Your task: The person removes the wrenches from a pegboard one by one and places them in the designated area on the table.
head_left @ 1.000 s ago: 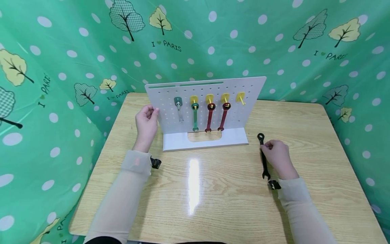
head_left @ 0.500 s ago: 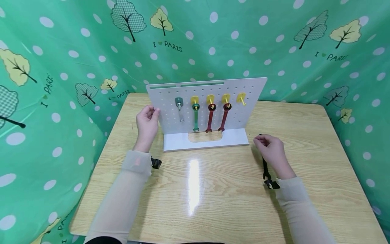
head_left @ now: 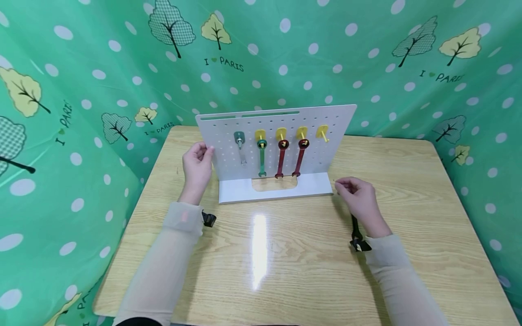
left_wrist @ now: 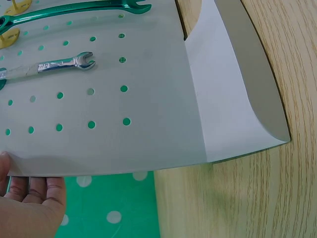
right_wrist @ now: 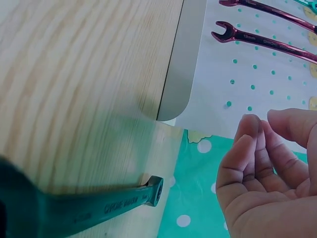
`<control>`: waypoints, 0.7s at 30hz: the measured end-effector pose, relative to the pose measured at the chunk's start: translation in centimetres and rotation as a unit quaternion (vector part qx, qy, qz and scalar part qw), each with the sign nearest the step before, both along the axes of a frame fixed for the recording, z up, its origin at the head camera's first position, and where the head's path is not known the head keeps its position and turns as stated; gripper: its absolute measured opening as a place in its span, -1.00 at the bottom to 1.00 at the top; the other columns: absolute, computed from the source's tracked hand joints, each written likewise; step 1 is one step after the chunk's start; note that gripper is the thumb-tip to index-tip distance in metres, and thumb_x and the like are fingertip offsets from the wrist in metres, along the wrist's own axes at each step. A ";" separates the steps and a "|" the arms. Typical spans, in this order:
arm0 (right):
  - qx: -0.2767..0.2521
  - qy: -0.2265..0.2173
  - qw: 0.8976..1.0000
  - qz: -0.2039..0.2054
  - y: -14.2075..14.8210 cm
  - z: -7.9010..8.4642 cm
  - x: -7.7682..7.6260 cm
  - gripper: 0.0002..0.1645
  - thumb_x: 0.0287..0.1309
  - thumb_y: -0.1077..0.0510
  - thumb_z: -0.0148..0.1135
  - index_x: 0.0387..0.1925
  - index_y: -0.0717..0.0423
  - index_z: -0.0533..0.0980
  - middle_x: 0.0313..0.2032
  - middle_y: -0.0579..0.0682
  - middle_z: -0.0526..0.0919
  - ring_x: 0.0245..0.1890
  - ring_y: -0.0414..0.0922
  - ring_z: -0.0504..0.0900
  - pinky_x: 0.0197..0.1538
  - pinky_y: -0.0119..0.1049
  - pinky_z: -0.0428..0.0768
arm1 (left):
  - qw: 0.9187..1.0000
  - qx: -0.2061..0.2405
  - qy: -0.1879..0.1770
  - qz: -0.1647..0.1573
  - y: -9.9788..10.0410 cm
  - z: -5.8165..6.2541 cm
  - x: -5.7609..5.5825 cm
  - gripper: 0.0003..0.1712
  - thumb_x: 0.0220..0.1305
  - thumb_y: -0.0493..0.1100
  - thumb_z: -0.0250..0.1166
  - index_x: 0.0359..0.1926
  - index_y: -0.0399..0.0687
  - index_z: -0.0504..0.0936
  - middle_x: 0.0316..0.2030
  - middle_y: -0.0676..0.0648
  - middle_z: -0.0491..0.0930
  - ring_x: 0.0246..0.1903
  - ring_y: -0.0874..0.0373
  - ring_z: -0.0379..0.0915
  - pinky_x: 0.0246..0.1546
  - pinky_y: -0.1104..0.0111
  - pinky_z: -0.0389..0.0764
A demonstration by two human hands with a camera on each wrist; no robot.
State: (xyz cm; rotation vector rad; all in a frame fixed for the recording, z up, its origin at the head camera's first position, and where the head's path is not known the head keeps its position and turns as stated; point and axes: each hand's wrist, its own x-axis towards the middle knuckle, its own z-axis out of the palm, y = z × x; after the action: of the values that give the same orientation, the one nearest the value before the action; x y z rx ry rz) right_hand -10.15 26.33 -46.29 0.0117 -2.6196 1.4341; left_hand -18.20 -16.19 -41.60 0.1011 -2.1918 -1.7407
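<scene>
My left hand (head_left: 197,170) grips the left edge of a white pegboard (head_left: 224,156), thumb in front and fingers behind it. My right hand (head_left: 359,199) hovers near the board's front right corner, fingers loosely bent; the right wrist view shows nothing between thumb and fingertips. Under it a black combination wrench (head_left: 355,228) lies on the table, its ring end hidden by the hand in the head view. From the board's pegs hang a silver wrench (head_left: 241,151), a green wrench (head_left: 262,160) and two dark red wrenches (head_left: 281,160). The rightmost yellow peg (head_left: 323,134) is bare.
The board rises from a white base (head_left: 236,192) with a rounded cutout, standing on a wood-grain table (head_left: 285,253). Green polka-dot cloth (head_left: 285,54) with printed trees hangs behind and to both sides.
My right hand has left the black wrench and shifted up and left toward the board; the wrench stays where it lay. My left hand still holds the board's edge.
</scene>
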 end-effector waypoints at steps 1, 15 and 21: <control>-0.002 -0.001 1.000 0.001 -0.1 0.0 0.0 -0.72 0.43 0.12 0.25 -0.13 0.30 0.67 -0.30 0.15 0.71 -0.37 0.01 0.62 -0.42 -0.47 0.57 | 1.000 -0.001 0.001 0.000 0.0 0.0 0.0 -0.78 0.49 -0.25 0.23 -0.04 -0.37 0.63 -0.14 -0.25 0.69 -0.18 0.04 0.60 -0.13 0.39 0.63; -0.026 0.003 1.000 0.016 -2.3 0.4 -1.1 -0.75 0.41 0.14 0.29 -0.14 0.30 0.67 -0.30 0.13 0.70 -0.31 0.13 0.66 -0.38 -0.47 0.59 | 1.000 -0.003 0.002 0.002 -0.1 -0.1 0.1 -0.81 0.49 -0.26 0.23 -0.06 -0.36 0.63 -0.15 -0.24 0.69 -0.18 0.03 0.60 -0.14 0.40 0.62; -0.030 -0.001 0.999 0.021 -3.0 0.6 -1.4 -0.72 0.40 0.15 0.30 -0.08 0.33 0.66 -0.25 0.12 0.71 -0.30 -0.01 0.63 -0.34 -0.49 0.59 | 1.000 -0.001 0.007 -0.001 -0.1 -0.2 0.0 -0.80 0.49 -0.27 0.23 -0.08 -0.40 0.62 -0.17 -0.25 0.69 -0.20 0.03 0.60 -0.15 0.40 0.62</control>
State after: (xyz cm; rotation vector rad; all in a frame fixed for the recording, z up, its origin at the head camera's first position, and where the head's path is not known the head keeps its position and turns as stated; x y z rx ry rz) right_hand -11.55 23.36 -45.69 0.0579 -2.5924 1.5262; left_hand -18.22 -16.29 -41.78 0.0871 -2.1848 -1.7354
